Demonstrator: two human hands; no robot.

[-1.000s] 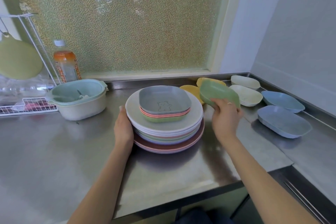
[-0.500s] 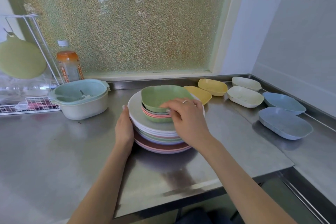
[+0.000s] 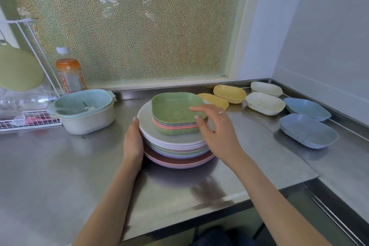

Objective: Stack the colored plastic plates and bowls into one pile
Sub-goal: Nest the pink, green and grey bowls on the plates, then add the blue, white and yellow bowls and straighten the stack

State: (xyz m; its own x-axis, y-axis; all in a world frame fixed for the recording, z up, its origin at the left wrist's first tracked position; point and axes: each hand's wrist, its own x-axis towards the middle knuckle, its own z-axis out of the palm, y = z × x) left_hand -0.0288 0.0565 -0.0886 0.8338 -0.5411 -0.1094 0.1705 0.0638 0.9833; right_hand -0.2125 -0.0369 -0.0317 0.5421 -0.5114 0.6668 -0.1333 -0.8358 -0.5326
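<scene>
A pile of round plates stands mid-counter, white on top, pink and dark red below. On it sits a smaller stack of square bowls with a green bowl uppermost. My left hand lies flat against the pile's left rim. My right hand hovers at the green bowl's right edge, fingers spread, holding nothing. Two yellow bowls, two cream bowls and two blue bowls lie separately to the right.
A mint-and-cream colander bowl stands left of the pile, an orange-capped drink bottle behind it. A wire rack with a green round board fills the far left. The counter's front edge drops off near me.
My right hand carried the green bowl from the right side onto the square stack, then released it and opened. My left hand stayed against the pile.
</scene>
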